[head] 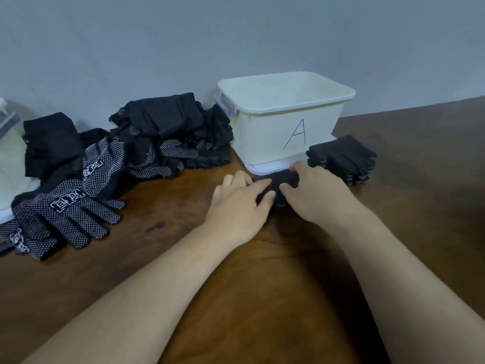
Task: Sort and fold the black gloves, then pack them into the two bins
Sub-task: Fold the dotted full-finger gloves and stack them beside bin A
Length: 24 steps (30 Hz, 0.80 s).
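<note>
1. The left grip (238, 198) and right grip (315, 190) are both pinching one folded black glove (284, 179), which is sitting between them.
2. It is lying on the bench (262, 298), just in front of bin A (262, 132).

The person shows as two bare arms, the left forearm (147, 290) and the right forearm (399, 269) broad, smooth and unsleeved as far up as the lower frame edge shows, each narrowing at the wrist into a bare left hand (236, 206) and right hand (317, 191) with short, rounded fingers.
</note>
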Each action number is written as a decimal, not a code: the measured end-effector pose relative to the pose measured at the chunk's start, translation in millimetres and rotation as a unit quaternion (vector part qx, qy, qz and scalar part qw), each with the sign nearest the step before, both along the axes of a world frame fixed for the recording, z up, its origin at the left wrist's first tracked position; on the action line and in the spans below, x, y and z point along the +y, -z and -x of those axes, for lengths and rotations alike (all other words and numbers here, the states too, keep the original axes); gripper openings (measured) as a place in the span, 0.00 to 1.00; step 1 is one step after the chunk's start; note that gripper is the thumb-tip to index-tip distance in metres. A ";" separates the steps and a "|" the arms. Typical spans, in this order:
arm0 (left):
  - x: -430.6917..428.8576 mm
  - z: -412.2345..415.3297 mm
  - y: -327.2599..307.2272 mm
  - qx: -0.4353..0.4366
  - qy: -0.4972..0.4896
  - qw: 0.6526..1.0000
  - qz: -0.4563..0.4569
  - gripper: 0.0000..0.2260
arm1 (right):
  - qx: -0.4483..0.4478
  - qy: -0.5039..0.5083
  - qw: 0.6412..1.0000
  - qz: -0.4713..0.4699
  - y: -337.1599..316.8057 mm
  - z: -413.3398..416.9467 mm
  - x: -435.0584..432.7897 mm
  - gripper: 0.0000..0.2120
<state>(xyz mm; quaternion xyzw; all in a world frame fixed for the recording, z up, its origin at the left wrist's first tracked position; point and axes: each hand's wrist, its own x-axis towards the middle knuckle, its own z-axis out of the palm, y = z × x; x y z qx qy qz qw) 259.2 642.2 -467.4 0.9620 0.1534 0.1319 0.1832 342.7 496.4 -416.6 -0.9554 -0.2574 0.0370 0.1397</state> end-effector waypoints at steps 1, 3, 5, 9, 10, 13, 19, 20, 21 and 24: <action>-0.2 0.1 0.2 -0.005 0.001 1.000 -0.005 0.22 | -0.016 -0.001 0.999 0.029 -5.6 4.4 -2.3 0.21; -0.3 0.4 0.0 -0.012 0.004 1.000 -0.011 0.21 | -0.061 -0.007 0.996 0.058 -13.8 11.1 -5.6 0.17; 0.5 1.8 -0.3 -0.026 0.005 1.000 0.008 0.20 | -0.096 -0.033 0.994 0.045 -13.9 11.8 -4.7 0.14; 5.7 8.2 -2.5 -0.111 -0.026 0.982 0.151 0.17 | -0.124 -0.120 0.985 -0.012 6.1 4.1 5.7 0.18; 7.6 10.7 -3.4 -0.128 -0.041 0.975 0.176 0.16 | -0.125 -0.131 0.983 -0.013 12.3 3.3 7.9 0.20; 12.5 18.4 -6.3 -0.151 -0.073 0.964 0.207 0.14 | -0.116 -0.137 0.982 0.058 26.7 5.8 11.5 0.25; 11.9 20.2 -5.6 -0.144 -0.069 0.967 0.201 0.12 | -0.108 -0.090 0.984 0.106 30.8 4.3 13.6 0.31; 11.2 20.2 -5.5 -0.141 -0.065 0.969 0.194 0.11 | -0.094 -0.075 0.987 0.110 30.7 4.0 13.9 0.32; 10.7 20.3 -5.5 -0.139 -0.063 0.970 0.189 0.11 | -0.081 -0.064 0.988 0.116 30.7 4.3 14.0 0.32; 10.5 20.8 -4.5 -0.135 -0.060 0.972 0.183 0.10 | -0.050 -0.049 0.988 0.138 32.0 6.8 13.4 0.31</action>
